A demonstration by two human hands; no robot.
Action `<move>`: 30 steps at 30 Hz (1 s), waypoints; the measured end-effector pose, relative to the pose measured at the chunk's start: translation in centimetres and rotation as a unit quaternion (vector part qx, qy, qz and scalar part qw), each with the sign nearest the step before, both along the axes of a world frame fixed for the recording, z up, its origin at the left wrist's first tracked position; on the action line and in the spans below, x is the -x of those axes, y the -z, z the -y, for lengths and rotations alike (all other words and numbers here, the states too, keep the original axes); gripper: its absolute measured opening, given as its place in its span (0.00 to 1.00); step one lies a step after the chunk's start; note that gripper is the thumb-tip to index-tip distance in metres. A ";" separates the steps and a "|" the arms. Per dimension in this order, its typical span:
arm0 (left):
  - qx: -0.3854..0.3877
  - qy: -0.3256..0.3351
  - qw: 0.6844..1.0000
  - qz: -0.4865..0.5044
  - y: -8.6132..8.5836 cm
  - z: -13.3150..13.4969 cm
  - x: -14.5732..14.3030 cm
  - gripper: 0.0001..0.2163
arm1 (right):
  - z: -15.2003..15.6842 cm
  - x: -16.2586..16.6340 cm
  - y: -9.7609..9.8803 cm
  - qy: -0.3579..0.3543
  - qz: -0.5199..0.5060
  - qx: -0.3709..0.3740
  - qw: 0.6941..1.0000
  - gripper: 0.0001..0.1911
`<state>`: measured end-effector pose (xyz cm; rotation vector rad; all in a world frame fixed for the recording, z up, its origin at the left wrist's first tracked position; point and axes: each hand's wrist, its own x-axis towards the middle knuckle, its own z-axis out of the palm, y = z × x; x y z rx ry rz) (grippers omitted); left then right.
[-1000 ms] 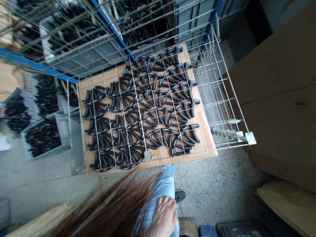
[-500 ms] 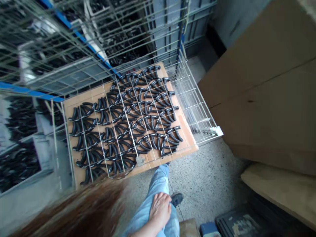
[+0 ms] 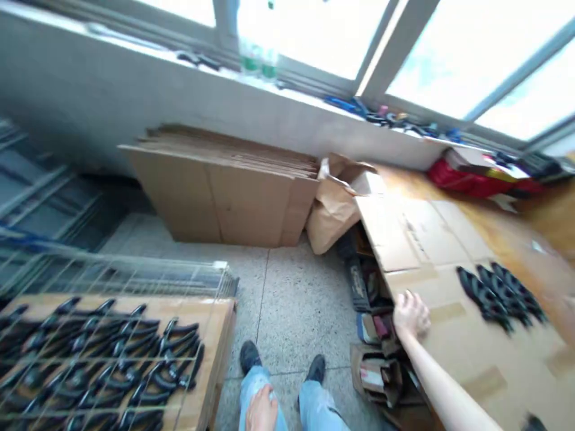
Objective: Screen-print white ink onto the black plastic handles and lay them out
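My right hand (image 3: 410, 315) reaches out to the left edge of a table covered with a flat cardboard sheet (image 3: 453, 335), its fingers curled over that edge. A small pile of black curved handle parts (image 3: 499, 291) lies on the cardboard to the right of that hand. My left hand (image 3: 262, 410) lies flat on my left thigh at the bottom of the view, holding nothing. At lower left, a wooden board (image 3: 215, 335) carries rows of the same black parts (image 3: 112, 359) under a wire grid.
Folded cardboard sheets (image 3: 224, 185) lean against the wall below a window sill littered with bottles and tools. A crumpled paper bag (image 3: 335, 209) sits beside them. Boxes and clutter (image 3: 375, 335) fill the space under the table. My two shoes (image 3: 283, 362) stand on the speckled floor.
The view has swung right, from the board of parts to the cardboard-covered table. My right arm has come into view and reached the table's edge. My left hand stays on my thigh.
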<state>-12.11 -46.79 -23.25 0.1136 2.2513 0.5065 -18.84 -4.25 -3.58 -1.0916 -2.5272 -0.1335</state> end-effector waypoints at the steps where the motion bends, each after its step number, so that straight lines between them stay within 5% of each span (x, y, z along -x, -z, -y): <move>1: 0.002 0.034 0.999 -0.006 -0.7 -0.9 0.3 0.19 | -0.8 -0.8 -0.1 0.047 -0.042 0.029 0.998 0.20; 8: -0.012 0.207 0.976 -0.071 -8.1 -13.2 2.3 0.18 | -3.9 -7.5 -2.8 -0.105 -0.147 0.293 0.939 0.17; 12: -0.091 0.220 0.961 -0.139 -14.3 -22.8 2.4 0.17 | -3.3 -16.7 -4.9 -0.136 -0.190 0.294 0.927 0.15; 19: -0.319 0.245 0.877 -0.261 -23.4 -36.2 0.4 0.12 | -4.4 -28.7 -5.1 -0.029 -0.204 0.233 0.950 0.15; 23: -0.351 0.292 0.852 -0.257 -25.2 -41.3 -0.3 0.11 | -6.2 -31.2 -4.2 0.045 -0.176 0.168 0.969 0.15; 30: -0.339 0.394 0.828 -0.212 -24.4 -48.2 0.3 0.10 | -9.0 -31.9 -4.5 0.234 -0.002 0.162 0.959 0.17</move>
